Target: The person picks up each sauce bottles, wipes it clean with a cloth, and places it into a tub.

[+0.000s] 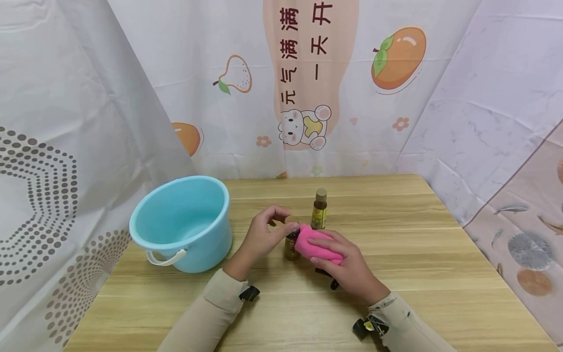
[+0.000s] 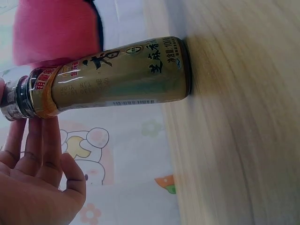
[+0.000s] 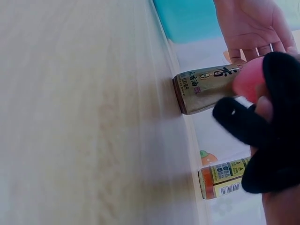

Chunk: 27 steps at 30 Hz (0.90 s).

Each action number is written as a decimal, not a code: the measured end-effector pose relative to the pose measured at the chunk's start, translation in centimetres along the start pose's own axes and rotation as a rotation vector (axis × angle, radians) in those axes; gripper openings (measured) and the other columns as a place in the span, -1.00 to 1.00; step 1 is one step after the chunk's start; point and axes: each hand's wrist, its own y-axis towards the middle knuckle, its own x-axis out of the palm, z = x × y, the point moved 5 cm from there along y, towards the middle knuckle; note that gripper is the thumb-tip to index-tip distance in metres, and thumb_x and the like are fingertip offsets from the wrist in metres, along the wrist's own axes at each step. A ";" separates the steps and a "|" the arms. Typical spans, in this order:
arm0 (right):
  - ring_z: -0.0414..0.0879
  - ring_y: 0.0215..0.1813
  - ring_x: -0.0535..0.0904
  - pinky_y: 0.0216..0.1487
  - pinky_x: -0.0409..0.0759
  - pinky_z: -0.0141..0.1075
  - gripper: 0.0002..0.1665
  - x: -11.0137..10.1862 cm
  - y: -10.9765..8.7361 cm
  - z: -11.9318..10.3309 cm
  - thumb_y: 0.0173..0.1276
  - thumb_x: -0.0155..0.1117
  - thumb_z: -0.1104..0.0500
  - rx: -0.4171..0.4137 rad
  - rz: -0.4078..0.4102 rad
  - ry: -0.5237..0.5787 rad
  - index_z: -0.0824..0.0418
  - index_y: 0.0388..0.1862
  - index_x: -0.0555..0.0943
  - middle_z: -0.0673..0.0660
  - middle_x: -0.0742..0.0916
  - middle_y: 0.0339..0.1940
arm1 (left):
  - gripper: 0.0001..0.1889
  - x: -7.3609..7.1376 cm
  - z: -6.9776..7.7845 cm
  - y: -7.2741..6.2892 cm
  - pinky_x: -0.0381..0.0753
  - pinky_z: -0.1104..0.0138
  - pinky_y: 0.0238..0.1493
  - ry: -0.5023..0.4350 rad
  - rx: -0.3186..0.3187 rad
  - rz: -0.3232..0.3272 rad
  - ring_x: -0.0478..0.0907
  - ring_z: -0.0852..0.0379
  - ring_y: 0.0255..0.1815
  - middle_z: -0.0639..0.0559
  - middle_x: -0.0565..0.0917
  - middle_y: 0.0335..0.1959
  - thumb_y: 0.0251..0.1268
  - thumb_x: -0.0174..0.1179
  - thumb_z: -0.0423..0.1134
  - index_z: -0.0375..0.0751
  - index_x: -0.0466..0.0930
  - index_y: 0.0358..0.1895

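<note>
A small sesame oil bottle (image 2: 122, 75) with a gold label stands upright on the table. My left hand (image 1: 266, 232) pinches it at the capped neck between thumb and fingers. My right hand (image 1: 349, 264) grips a soft pink pad (image 1: 318, 244) and holds it against the bottle's upper side. Black strap-like parts (image 3: 286, 126) show at the pad and right hand in the right wrist view. Just behind the pad stands a second small bottle (image 1: 320, 210), with a yellow label and a tan cap; the pad hides its lower part in the head view.
To the left of my left hand, a light blue bucket (image 1: 226, 230) with a white handle stands on the wood-grain table (image 1: 387, 205). Printed curtains (image 1: 246, 122) hang behind the table and along both sides.
</note>
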 end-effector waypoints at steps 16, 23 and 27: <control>0.03 0.45 0.51 0.22 0.68 -0.32 -0.49 0.2 0.0 0.7 0.41 0.45 -0.01 0.113 -0.015 0.023 -0.21 0.33 0.64 -0.04 0.57 0.45 | -0.63 -0.1 -0.1 0.0 0.57 0.11 0.01 -0.029 -0.052 0.044 0.57 0.00 -0.09 -0.10 0.70 -0.17 0.26 0.49 -0.01 -0.15 0.65 -0.04; 0.02 0.46 0.51 0.31 0.63 -0.26 -0.49 0.5 0.0 1.1 0.41 0.44 -0.07 0.136 -0.039 -0.034 -0.23 0.32 0.64 -0.07 0.60 0.41 | -0.64 -0.1 0.1 -0.1 0.60 0.17 -0.04 -0.029 -0.064 0.046 0.57 0.03 -0.10 -0.04 0.68 -0.20 0.24 0.51 0.00 -0.09 0.64 -0.06; -0.02 0.45 0.53 0.32 0.63 -0.23 -0.49 0.6 0.0 1.4 0.39 0.45 -0.10 0.172 -0.035 -0.056 -0.25 0.31 0.64 -0.10 0.61 0.40 | -0.59 -0.1 0.2 -0.2 0.62 0.16 -0.05 -0.020 -0.076 0.043 0.58 0.04 -0.10 -0.06 0.69 -0.19 0.23 0.51 0.02 -0.16 0.63 -0.04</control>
